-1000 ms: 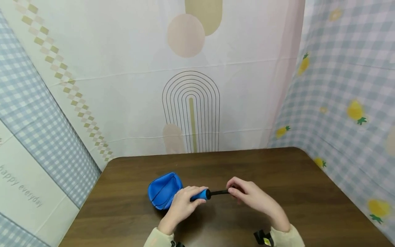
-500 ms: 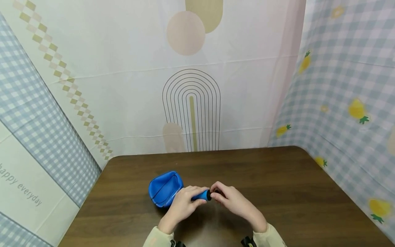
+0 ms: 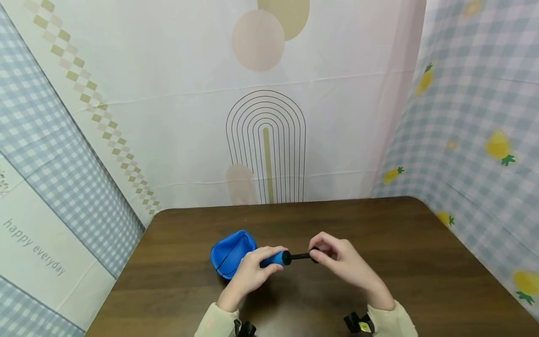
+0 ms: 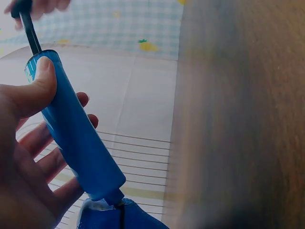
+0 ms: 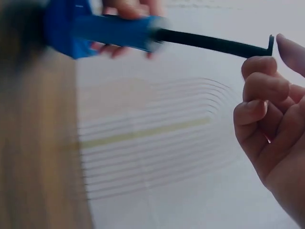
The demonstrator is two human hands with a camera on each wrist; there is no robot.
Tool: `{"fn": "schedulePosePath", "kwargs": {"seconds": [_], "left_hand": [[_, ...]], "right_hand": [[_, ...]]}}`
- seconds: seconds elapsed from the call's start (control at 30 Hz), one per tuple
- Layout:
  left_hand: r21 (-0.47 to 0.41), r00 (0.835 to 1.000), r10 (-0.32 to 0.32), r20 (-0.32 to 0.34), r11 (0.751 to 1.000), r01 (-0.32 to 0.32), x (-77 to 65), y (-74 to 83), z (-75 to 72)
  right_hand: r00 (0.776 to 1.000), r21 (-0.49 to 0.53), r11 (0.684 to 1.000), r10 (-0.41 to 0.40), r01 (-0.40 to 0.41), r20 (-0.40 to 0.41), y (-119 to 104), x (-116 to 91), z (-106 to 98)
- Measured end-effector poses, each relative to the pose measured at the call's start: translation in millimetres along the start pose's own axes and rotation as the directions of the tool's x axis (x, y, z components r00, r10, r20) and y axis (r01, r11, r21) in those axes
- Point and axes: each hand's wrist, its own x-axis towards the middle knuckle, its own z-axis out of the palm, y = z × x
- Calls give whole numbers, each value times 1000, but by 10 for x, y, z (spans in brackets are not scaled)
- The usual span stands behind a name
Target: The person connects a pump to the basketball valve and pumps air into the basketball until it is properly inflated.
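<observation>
A blue hand pump [image 4: 85,131] is held level above the table in the head view. My left hand [image 3: 251,270] grips its barrel, thumb along one side and fingers behind. The black rod [image 5: 212,41] is drawn well out of the barrel. At its outer end my right hand [image 3: 343,262] pinches the small black handle [image 4: 21,8] between thumb and curled fingers. The pump's other end joins a blue ball [image 3: 231,255] with black seam lines, sagging and dented like a bowl. In the left wrist view, the nozzle meets the ball's surface.
The dark wooden table [image 3: 181,299] has rounded far corners. Behind it hangs a pale cloth [image 3: 185,140] with printed arches. A checked cloth with pineapples [image 3: 471,187] covers the right side, and another checked cloth [image 3: 63,150] the left.
My right hand pushed the rod into the barrel, moving left, then drew it out again to the right. My left hand keeps its grip, and the ball looks much the same.
</observation>
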Motion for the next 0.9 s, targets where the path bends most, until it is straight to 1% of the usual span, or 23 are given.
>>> {"fn": "schedulePosePath", "kwargs": {"seconds": [0.07,0.13,0.23,0.3,0.37,0.43,0.5,0.53,0.6,0.7,0.8,0.9], "left_hand": [[-4,1000,-6,-4,1000,6,6,2,-2],[1,1000,-4,-2,1000,4,7,2,-4],[13,1000,1,6,1000,-1,3,2,-6],[16,1000,9,7,1000,-9,-2,2,-6],[2,1000,17,-3,1000,-17,-4,5,-6],[-14,1000,26,-17,1000,-26,-2,9,-7],[-23,998,42,-36,999,-42,-1,11,-6],[-24,998,51,-47,998,-52,0,13,-5],[-8,995,73,-70,997,-74,2,27,-4],[37,990,101,-103,995,-97,3,54,3],[68,988,96,-120,994,-88,1,84,14],[79,989,86,-123,994,-77,0,94,23]], "right_hand": [[1000,11,1000,-25,25,-18,-53,-40,-119],[999,25,999,-40,40,-3,-91,-76,-214],[997,76,997,-37,32,66,-97,-102,-281],[994,149,989,-22,6,105,-75,-97,-270],[991,263,965,-33,-1,127,-42,-76,-231],[990,385,923,-45,-10,133,-4,-52,-175],[990,471,882,-49,-18,129,37,-23,-110],[991,497,868,-53,-17,126,63,-9,-74],[992,514,857,-39,-28,119,122,19,-1],[992,503,863,-7,-56,123,223,58,122],[991,484,871,26,-86,130,312,79,252],[989,461,878,80,-130,126,354,86,375]]}}
